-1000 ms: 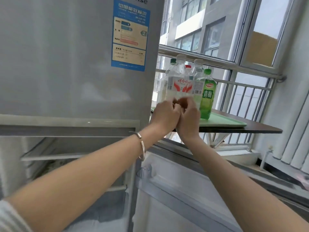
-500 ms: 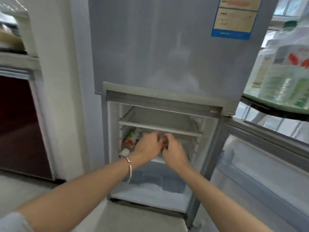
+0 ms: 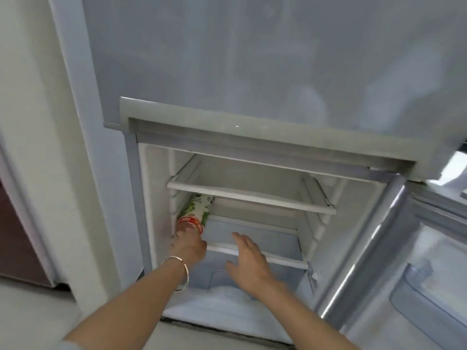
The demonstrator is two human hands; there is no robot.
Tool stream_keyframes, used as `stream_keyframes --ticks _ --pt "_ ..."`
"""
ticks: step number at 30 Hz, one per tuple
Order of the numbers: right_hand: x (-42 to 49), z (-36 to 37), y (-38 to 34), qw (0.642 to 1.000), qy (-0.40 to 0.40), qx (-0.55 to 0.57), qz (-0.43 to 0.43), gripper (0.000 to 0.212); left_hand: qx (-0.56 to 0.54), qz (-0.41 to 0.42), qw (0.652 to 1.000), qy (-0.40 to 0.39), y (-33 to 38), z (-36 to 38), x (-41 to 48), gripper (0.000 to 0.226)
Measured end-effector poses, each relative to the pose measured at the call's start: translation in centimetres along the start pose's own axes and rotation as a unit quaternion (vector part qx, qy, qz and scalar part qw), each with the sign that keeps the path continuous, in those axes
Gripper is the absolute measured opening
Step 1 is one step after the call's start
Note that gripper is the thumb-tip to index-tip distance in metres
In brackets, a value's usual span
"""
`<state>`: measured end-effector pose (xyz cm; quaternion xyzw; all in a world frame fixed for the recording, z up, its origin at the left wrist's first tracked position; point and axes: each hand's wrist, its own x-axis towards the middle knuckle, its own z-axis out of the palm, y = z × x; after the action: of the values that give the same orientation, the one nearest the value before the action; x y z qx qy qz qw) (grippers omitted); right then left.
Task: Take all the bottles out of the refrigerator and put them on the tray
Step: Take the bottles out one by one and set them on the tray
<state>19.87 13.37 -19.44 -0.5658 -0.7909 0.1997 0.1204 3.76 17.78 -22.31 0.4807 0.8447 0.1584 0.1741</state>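
The lower compartment of the grey refrigerator [image 3: 252, 150] stands open. One bottle [image 3: 199, 210] with a white, green and red label lies on its side at the left end of the middle shelf, its neck end pointing toward me. My left hand [image 3: 188, 246], with a bangle on the wrist, is closed around that neck end. My right hand [image 3: 249, 258] hovers just right of it, in front of the middle shelf, with fingers spread and nothing in it. The tray is out of view.
The upper shelf [image 3: 250, 195] above the bottle holds nothing. The refrigerator's lower door [image 3: 414, 286] is swung open at the right. A white wall [image 3: 32, 147] and a dark red cabinet [image 3: 12, 236] are at the left.
My view swung from the tray with bottles by the window down to the refrigerator. Both hands moved into the lower compartment; the left closed on the lying bottle's neck end and the right spread open.
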Motion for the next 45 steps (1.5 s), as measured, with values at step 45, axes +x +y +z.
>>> stream_keyframes --ticks 45 --pt "-19.4 -17.1 -3.4 0.979 0.027 0.201 -0.015 0.105 0.062 0.395 0.851 0.339 15.0 -22.4 -29.4 0.031"
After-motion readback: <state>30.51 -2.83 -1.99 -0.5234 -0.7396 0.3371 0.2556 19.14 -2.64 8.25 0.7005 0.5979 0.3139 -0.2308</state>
